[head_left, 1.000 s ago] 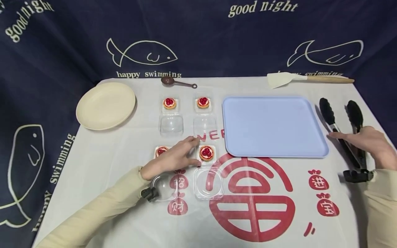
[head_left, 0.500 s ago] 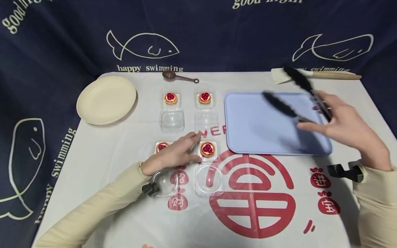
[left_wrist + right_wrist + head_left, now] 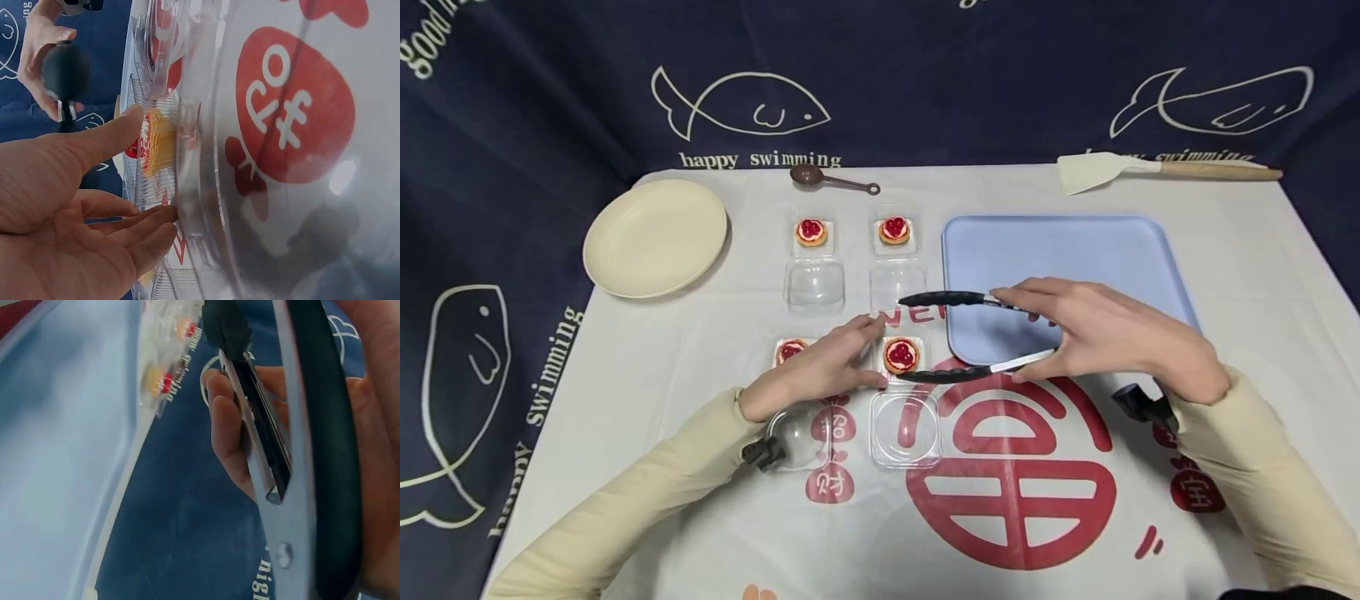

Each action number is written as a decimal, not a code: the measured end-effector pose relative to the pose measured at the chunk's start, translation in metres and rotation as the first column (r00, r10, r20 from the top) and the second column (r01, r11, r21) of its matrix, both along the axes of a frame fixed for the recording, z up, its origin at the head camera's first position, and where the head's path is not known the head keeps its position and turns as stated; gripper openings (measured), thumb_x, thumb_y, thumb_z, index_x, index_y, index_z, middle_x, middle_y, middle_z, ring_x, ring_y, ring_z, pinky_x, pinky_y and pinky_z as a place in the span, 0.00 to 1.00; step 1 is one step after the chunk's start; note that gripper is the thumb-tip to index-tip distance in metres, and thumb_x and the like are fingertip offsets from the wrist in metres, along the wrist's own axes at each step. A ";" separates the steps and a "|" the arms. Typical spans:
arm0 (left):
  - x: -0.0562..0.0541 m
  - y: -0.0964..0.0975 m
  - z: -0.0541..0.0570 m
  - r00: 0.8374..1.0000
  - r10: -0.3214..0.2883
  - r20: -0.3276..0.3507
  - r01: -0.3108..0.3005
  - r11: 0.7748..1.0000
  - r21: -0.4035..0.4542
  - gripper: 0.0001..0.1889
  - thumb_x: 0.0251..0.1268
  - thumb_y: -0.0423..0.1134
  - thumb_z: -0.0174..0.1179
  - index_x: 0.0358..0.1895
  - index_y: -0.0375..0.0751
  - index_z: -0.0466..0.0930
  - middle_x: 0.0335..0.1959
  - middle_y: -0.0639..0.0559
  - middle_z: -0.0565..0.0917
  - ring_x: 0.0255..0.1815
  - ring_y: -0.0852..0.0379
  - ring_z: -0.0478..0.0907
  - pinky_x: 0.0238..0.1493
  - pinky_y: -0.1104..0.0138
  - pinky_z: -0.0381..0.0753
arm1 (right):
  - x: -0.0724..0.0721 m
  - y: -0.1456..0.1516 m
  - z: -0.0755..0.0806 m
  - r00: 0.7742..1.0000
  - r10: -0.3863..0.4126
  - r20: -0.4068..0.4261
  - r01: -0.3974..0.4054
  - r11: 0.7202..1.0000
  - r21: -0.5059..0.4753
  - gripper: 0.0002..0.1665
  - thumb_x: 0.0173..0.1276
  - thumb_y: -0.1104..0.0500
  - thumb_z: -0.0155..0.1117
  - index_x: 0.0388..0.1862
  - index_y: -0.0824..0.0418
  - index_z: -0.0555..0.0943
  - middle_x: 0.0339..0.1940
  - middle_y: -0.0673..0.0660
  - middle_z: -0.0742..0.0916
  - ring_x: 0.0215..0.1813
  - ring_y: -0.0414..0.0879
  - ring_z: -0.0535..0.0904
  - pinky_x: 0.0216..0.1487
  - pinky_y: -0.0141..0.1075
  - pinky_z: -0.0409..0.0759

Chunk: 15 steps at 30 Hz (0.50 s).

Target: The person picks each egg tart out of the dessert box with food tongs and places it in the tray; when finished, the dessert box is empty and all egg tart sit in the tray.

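Observation:
My right hand [image 3: 1097,325] grips black-and-silver tongs [image 3: 951,298] from the right, thumb on one arm and fingers on the other. The tong arms stand well apart; the nearer tip overlaps the lower edge of a red-topped tart [image 3: 901,355] in the head view, the farther one passes above it. That tart sits in a clear plastic box [image 3: 922,354] whose lid [image 3: 906,429] lies folded open toward me. My left hand [image 3: 820,367] holds this box at its left side, thumb and fingers at opposite edges. The left forearm and hand partly cover another boxed tart [image 3: 790,350].
Two more boxed tarts [image 3: 811,232] stand farther back, lids open. A blue tray [image 3: 1060,229] lies to the right, partly under my right hand. A cream plate [image 3: 655,237] is at the left. A brown spoon [image 3: 808,174] and a white spatula [image 3: 1090,172] lie along the back edge.
My right hand has picked up the tongs from the table's right side and carried them left across the tray to the near right tart. My left hand has stayed at its box.

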State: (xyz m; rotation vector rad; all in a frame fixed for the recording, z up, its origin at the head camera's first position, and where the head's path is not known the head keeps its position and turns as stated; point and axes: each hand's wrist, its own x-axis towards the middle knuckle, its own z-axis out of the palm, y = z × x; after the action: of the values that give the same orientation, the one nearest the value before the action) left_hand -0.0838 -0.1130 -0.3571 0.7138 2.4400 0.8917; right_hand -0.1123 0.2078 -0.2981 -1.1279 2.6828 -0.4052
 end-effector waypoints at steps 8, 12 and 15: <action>0.000 0.000 0.000 1.000 -0.006 -0.003 0.006 1.000 -0.007 0.45 0.60 0.41 0.68 0.72 0.21 0.52 0.68 0.31 0.65 0.66 0.39 0.68 0.70 0.54 0.66 | -0.002 -0.013 0.002 0.998 0.038 0.041 -0.041 0.996 0.076 0.44 0.48 0.41 0.79 0.63 0.58 0.79 0.56 0.59 0.84 0.40 0.45 0.82 0.40 0.44 0.82; -0.001 0.000 0.001 1.000 -0.003 0.002 0.003 1.000 -0.013 0.45 0.60 0.40 0.68 0.72 0.21 0.51 0.69 0.31 0.64 0.67 0.39 0.67 0.71 0.53 0.65 | -0.005 -0.022 0.008 0.997 0.053 0.051 -0.059 0.991 0.122 0.43 0.48 0.42 0.79 0.62 0.59 0.80 0.55 0.60 0.84 0.37 0.44 0.84 0.41 0.47 0.83; -0.001 -0.001 0.000 1.000 0.002 0.011 -0.001 1.000 -0.016 0.45 0.60 0.41 0.68 0.72 0.22 0.51 0.70 0.31 0.63 0.68 0.38 0.65 0.72 0.53 0.63 | -0.005 -0.029 0.012 0.997 0.060 0.053 -0.067 0.986 0.155 0.41 0.49 0.43 0.79 0.61 0.59 0.80 0.55 0.60 0.85 0.41 0.47 0.84 0.45 0.50 0.83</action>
State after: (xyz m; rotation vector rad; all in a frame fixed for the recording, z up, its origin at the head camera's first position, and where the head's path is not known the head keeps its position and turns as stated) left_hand -0.0847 -0.1135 -0.3572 0.6998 2.4353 0.8741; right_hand -0.1172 0.1785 -0.2863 -1.1389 2.5783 -0.2033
